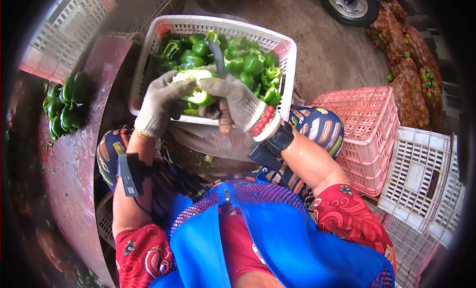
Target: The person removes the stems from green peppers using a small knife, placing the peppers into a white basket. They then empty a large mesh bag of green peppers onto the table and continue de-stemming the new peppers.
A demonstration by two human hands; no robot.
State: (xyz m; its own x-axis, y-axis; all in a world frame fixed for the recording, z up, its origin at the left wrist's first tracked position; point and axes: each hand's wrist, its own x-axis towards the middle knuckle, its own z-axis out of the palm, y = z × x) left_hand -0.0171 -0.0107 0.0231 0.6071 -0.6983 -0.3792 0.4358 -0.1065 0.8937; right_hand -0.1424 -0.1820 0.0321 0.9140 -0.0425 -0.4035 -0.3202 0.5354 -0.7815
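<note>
Head view: the left hand [159, 102] has its fingers wrapped around a green pepper [198, 87], just above the white basket [148, 55]. The right hand [237, 100] fingers clamp a knife [216, 54], its blade close beside the left fingertips. A slip on the slick skin could cut the glove.

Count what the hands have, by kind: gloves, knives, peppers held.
Gloves: 2, on the left hand and the right hand
Knife: 1, in the right hand
Pepper: 1, in the left hand
Total: 4
</note>
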